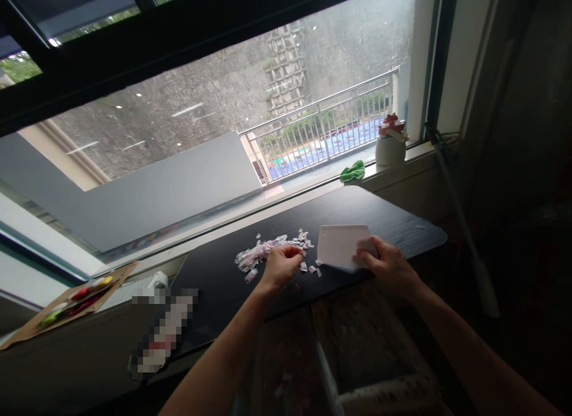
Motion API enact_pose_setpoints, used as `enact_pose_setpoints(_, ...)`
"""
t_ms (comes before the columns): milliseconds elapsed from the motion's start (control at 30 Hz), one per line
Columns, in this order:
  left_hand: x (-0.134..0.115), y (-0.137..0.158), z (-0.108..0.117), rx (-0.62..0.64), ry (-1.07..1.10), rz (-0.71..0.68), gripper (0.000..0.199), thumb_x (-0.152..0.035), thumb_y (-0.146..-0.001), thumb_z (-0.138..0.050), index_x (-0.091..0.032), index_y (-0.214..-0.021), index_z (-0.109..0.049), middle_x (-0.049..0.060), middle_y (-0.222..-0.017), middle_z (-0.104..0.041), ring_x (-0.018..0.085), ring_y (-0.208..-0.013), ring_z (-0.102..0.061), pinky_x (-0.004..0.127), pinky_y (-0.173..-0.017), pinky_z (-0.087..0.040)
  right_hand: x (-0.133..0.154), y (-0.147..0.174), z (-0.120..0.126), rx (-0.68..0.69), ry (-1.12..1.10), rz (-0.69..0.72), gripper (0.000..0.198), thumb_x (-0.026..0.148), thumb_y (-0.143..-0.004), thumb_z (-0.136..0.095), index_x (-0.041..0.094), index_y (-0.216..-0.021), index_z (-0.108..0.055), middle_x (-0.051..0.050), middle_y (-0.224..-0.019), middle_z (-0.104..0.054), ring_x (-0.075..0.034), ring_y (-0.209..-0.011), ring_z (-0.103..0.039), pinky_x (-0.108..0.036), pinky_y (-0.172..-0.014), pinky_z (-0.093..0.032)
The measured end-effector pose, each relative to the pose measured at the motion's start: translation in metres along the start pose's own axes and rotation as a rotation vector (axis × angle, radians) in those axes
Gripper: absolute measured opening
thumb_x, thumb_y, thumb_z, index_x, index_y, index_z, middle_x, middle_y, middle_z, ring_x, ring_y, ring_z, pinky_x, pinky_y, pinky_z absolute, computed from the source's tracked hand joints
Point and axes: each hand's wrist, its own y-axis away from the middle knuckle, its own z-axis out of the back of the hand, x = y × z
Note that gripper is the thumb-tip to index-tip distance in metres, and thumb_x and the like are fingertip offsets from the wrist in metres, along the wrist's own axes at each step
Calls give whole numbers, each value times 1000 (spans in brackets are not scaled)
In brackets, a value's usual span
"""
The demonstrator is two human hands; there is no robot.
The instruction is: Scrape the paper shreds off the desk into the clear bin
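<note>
On the sill (pixel 388 176) stands a jug (pixel 390 151) with a rounded, pale body and a red top; what it contains is hidden. Below the near edge of the bench (pixel 384 216) is a dim container-like space (pixel 286 365), where small pale flecks show, too dark to identify.

The bench is black, with a faint wood-like grain and a rounded far-right corner. On it lies a loose, uneven heap of paper scraps (pixel 250 257), small, thin and crinkled, whitish with pinkish tints. A few stray pieces (pixel 311 269) lie between the heap and a pale panel.

The right hand (pixel 388 262) has its grip closed on the near right side of this pale panel (pixel 342 246), a smooth, roughly rectangular piece with softened corners; whether it is flat or dished, I cannot tell. The left hand (pixel 282 264) is at the heap's near right side, fingers curled; whether its grip pinches a scrap, I cannot tell.

A crumpled green cloth (pixel 353 171) lies beside the jug.
</note>
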Motion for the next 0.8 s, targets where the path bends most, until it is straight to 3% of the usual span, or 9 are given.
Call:
enact_pose_setpoints(133,-3,8,-6,40,-410,-180,15,-23,-69,-68,-16,-80,-75,7,-90,-72,21,-85,-64,33,-81,-50,1,-4,7,117,-174,-74,19,36,-72,-57,20,-82,-63,-2,-74,-64,-19,-68,-59,-29,-58,-47)
enact_pose_setpoints(233,-4,14,-3,45,-517,-231,23,-21,-71,-66,-17,-91,-75,9,-102,-70,23,-95,-63,34,-87,-49,5,-7,11,115,-275,-133,21,34,-69,-60,20,-84,-64,-2,-74,-65,-19,-68,-61,-27,-51,-49)
enact_pose_setpoints(467,13,26,28,-137,-576,-456,18,-20,-81,-56,-18,-86,-73,7,-93,-68,23,-96,-60,37,-90,-46,10,-26,9,165,-234,-146,19,30,-63,-63,19,-79,-65,-2,-71,-66,-18,-64,-60,-25,-44,-48)
enact_pose_setpoints(600,39,38,53,-290,-691,-538,19,-20,-82,-52,-20,-88,-70,7,-94,-65,23,-98,-58,44,-98,-38,15,-36,12,213,-215,-178,18,27,-65,-61,18,-80,-65,-4,-72,-67,-16,-62,-60,-22,-42,-46)
enact_pose_setpoints(800,78,51,70,-361,-772,-604,19,-23,-82,-51,-21,-89,-68,6,-93,-64,23,-96,-58,53,-104,-31,27,-37,8,310,-170,-99,17,26,-65,-62,17,-80,-63,-4,-73,-66,-14,-61,-59,-20,-42,-45)
